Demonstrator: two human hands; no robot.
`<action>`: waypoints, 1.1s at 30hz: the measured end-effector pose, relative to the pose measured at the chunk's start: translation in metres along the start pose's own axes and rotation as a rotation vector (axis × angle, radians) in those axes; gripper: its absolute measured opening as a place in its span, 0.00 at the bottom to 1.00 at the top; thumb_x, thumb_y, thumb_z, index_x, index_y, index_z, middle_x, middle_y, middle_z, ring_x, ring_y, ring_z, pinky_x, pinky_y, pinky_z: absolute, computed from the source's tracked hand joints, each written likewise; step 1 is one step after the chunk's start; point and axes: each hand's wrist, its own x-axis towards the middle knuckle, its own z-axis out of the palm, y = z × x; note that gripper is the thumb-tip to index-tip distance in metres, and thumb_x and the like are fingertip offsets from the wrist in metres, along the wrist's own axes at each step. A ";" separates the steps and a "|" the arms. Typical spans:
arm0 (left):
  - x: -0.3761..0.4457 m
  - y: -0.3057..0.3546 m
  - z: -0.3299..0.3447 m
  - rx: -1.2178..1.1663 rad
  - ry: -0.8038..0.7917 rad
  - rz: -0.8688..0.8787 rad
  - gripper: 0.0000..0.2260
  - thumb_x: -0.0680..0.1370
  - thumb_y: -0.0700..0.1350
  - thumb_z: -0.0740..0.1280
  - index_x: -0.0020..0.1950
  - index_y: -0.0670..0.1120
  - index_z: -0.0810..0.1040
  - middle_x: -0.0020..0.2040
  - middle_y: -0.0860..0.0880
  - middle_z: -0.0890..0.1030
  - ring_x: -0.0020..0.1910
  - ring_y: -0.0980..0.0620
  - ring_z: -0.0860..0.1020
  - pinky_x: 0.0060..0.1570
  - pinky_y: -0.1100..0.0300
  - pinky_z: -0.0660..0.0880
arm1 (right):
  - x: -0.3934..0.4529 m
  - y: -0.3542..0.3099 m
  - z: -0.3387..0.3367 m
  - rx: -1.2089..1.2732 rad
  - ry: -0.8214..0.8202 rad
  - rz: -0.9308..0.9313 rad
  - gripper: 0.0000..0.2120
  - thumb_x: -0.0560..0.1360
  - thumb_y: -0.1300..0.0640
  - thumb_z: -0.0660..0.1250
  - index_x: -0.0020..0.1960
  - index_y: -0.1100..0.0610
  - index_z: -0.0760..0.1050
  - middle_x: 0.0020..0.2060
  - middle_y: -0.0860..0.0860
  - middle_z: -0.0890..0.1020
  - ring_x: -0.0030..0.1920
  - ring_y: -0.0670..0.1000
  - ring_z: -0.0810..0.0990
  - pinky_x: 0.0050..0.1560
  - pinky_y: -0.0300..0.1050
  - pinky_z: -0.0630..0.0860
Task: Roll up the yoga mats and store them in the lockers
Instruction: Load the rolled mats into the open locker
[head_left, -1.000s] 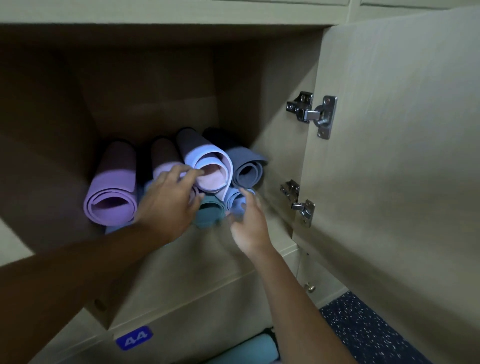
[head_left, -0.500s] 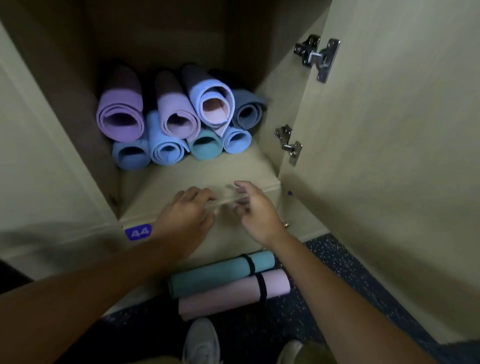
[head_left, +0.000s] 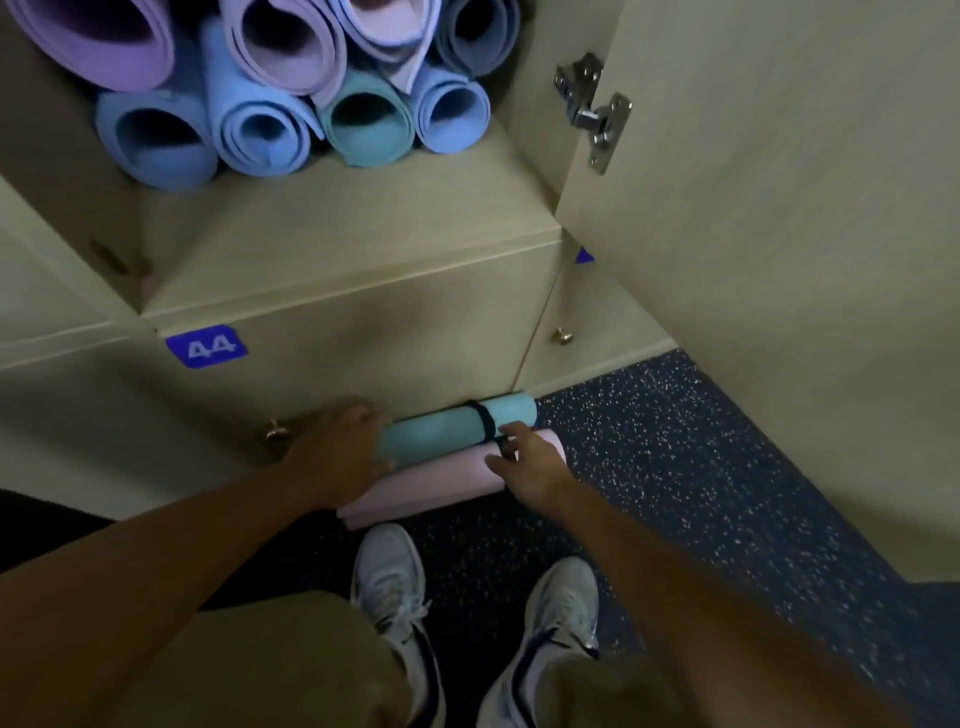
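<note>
— While the left hand (head_left: 340, 457) wraps over the near end of the teal rolled mat (head_left: 447, 428), what is the right one doing?

— The right hand (head_left: 524, 462) sits at the black strap (head_left: 480, 423) that rings the teal roll, thumb and forefinger closing on it; whether they have actually pinched the band I cannot tell. The left hand's fingers curl round the mat's end, palm against it.

— And where do the mats lie?

— On the dark speckled floor (head_left: 675, 467), tight against the foot of the lockers. The teal roll is nearer the cabinet, and a pink rolled mat (head_left: 415, 493) lies touching it on the person's side, partly under both wrists.

— Above that?

— A closed door with a blue label reading 44 (head_left: 207, 346) and a small round knob (head_left: 275, 431). Over it stands an open locker (head_left: 363, 249), its door (head_left: 779, 260) swung out to the right on metal hinges (head_left: 595, 114), with rolled mats (head_left: 260, 104) in lilac, blue and teal stacked end-on inside.

— Anything nearer the camera?

— Two pale trainers (head_left: 395, 587) on the floor, just behind the pink roll.
</note>
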 end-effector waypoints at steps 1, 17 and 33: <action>0.008 -0.007 0.007 -0.003 -0.034 -0.027 0.32 0.80 0.58 0.67 0.80 0.46 0.64 0.77 0.43 0.66 0.76 0.42 0.65 0.74 0.51 0.64 | 0.006 0.009 0.011 0.017 -0.030 0.045 0.29 0.81 0.52 0.69 0.77 0.56 0.63 0.69 0.59 0.75 0.67 0.57 0.75 0.61 0.41 0.70; 0.092 -0.046 0.082 0.020 -0.230 -0.158 0.33 0.80 0.61 0.66 0.78 0.44 0.63 0.76 0.39 0.66 0.74 0.39 0.65 0.71 0.49 0.66 | 0.090 0.074 0.155 1.155 -0.019 0.628 0.36 0.79 0.50 0.72 0.80 0.61 0.60 0.75 0.60 0.68 0.71 0.62 0.70 0.71 0.55 0.72; 0.099 -0.048 0.096 -0.133 -0.274 -0.241 0.41 0.73 0.66 0.72 0.77 0.46 0.61 0.75 0.41 0.67 0.71 0.40 0.70 0.66 0.48 0.72 | 0.079 0.066 0.190 1.499 -0.044 0.640 0.47 0.74 0.47 0.76 0.83 0.58 0.53 0.78 0.60 0.63 0.77 0.60 0.62 0.78 0.54 0.61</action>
